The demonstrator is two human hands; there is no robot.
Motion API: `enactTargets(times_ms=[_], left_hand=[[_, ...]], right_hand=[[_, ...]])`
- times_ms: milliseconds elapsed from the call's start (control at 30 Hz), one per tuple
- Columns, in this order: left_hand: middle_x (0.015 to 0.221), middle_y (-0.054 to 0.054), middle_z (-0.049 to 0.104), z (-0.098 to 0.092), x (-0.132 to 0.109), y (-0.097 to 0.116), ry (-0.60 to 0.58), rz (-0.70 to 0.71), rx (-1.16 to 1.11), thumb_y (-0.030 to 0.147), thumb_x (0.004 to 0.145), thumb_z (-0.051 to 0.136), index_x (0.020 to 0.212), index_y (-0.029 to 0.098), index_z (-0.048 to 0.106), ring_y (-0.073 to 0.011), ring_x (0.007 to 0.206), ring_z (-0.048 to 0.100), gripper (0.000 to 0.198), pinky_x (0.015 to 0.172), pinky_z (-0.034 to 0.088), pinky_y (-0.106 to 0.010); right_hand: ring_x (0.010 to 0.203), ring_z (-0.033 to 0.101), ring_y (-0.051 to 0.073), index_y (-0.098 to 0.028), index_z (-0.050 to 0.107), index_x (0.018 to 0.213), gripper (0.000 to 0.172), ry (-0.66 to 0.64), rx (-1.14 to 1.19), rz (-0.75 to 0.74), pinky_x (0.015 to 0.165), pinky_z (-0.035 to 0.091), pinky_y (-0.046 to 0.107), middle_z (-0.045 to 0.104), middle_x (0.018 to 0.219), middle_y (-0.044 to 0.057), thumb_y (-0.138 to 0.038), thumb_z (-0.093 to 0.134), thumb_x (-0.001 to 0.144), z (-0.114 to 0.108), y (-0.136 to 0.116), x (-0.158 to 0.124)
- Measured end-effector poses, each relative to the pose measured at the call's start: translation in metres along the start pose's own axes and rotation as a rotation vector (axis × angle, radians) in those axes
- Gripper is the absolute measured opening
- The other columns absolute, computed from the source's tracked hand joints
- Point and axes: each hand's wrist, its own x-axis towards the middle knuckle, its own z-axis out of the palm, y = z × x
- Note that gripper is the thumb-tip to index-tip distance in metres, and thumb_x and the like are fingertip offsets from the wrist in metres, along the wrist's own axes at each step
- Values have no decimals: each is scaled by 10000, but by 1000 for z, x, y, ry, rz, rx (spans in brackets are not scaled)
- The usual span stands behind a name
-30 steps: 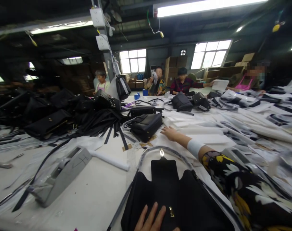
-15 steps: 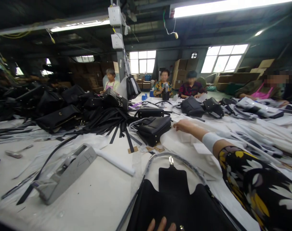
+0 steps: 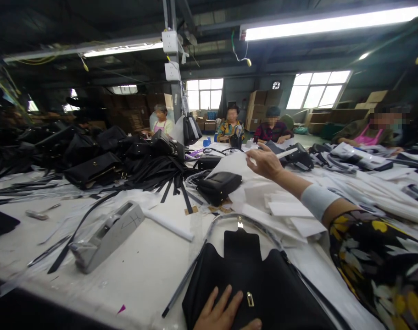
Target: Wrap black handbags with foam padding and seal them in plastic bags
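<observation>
A black handbag (image 3: 274,279) lies close to me, its flap tab with a metal clasp pointing away and its wrapped handle looped behind it. My left hand (image 3: 220,311) rests flat on the bag's front, fingers spread, beside a small gold-coloured metal fitting (image 3: 250,299). Out over the table, my right hand (image 3: 265,164) has its fingers closed on a thin white paper sheet (image 3: 225,166). This sheet is raised above a stack of white sheets (image 3: 287,209) and partly covers a smaller black bag (image 3: 220,187).
On the left stands a grey tape dispenser (image 3: 107,238), with a white roll (image 3: 169,225) beside it. Black straps (image 3: 157,172) and piled black bags (image 3: 91,169) fill the far left. Several people sit across the table. White wrapping material (image 3: 363,188) covers the right side.
My right hand has lifted and now raises a white sheet from the stack. My left hand shows further forward on the handbag. The view has shifted slightly.
</observation>
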Motion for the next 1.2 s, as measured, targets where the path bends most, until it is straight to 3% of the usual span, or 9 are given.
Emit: enactTargets(times_ms=[133,233,367,467,567,733,967,1100,1200], left_hand=[[1392,-79,597,-34,13,-1,-185,-32,-157,478,929,575,1499,383,355,-294,1260,584,619,965,548,-470],[1519,-67,463,-52,21,2,-384,-146,-304,444,942,559,1514,417,298,-300,1379,457,629,1076,447,-531],[1528,-62,448,-59,27,5,-451,-195,-385,378,952,556,1492,420,354,-309,1404,417,579,1118,378,-560],[1358,-70,610,-60,27,6,-464,-234,-425,341,940,573,1461,395,428,-286,1257,567,544,1054,459,-499],[1224,-63,684,-61,27,7,-455,-247,-444,331,931,583,1420,379,495,-259,1096,653,498,985,515,-442],[1297,-93,650,-57,22,8,-455,-201,-408,316,939,558,1470,338,433,-272,1137,641,546,991,514,-440],[1469,-98,513,-46,6,13,-446,-227,-355,326,934,567,1431,296,489,-309,1312,516,504,1116,394,-528],[1457,-123,513,-51,14,10,-426,-205,-363,359,946,550,1405,253,520,-325,1324,487,472,1103,393,-535],[1285,-77,631,-57,23,8,-447,-212,-394,359,951,553,1394,331,526,-282,1206,568,445,1019,459,-470]], right_hand=[[998,679,199,-194,579,1037,155,-52,163,-263,1088,382,399,721,1101,72,-201,481,917,-41,-51,-38],[1141,633,234,-181,575,1002,165,-153,337,-421,1126,349,462,692,1180,123,-139,505,860,-72,-104,-91],[1225,583,269,-156,605,979,199,-398,538,-374,1165,300,498,673,1212,157,-123,527,800,-105,-167,-162],[1277,544,271,-154,622,1013,237,-550,697,-309,1184,272,510,655,1260,145,-141,523,799,-116,-195,-199],[1362,459,287,-124,609,1154,360,-619,776,-246,1187,266,537,579,1380,162,-138,516,806,-114,-205,-219],[1392,433,264,-108,467,1431,525,-673,825,-219,1182,299,518,499,1464,187,-120,451,907,-107,-213,-231],[1452,328,265,-221,371,1522,569,-722,1011,-313,1225,58,569,483,1494,106,-247,501,968,-118,-214,-216],[1398,429,231,-274,474,1464,446,-771,1220,-57,1201,274,486,511,1475,39,-347,407,1029,-108,-199,-207],[1298,548,234,-208,598,1360,397,-678,1101,152,1127,414,425,583,1402,86,-273,451,997,-88,-197,-214]])
